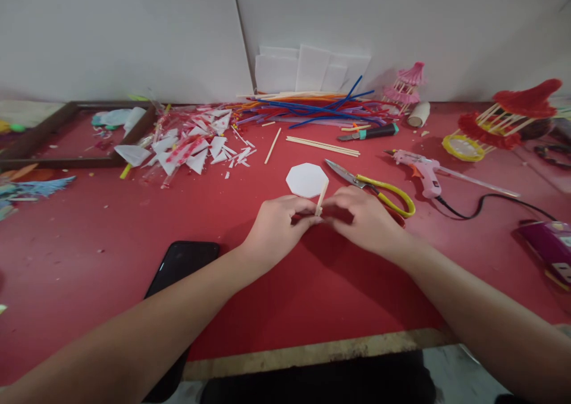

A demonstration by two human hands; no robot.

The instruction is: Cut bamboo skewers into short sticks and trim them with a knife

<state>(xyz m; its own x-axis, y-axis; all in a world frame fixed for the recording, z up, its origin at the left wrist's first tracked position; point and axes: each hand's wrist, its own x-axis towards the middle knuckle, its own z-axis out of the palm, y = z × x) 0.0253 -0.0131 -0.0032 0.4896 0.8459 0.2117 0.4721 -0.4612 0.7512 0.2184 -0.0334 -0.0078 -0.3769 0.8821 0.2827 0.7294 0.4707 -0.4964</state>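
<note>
My left hand (279,228) pinches a few short wooden sticks (321,197) that stand nearly upright between the fingertips. My right hand (366,219) is closed on the same sticks from the other side, its thumb and fingers meeting the left fingertips. Their lower ends are partly hidden by the fingers. Just beyond the hands lies a white octagonal card (307,179). Scissors with yellow handles (392,196) lie next to my right hand, partly covered by it. Longer wooden sticks (323,146) and one single stick (272,146) rest farther back.
A pink glue gun (423,172), a box cutter (375,131) and pipe cleaners (307,109) lie toward the back. White paper scraps (196,145) are heaped left. Red (504,118) and pink (405,85) stick models stand right. A phone (182,264) lies under my left forearm.
</note>
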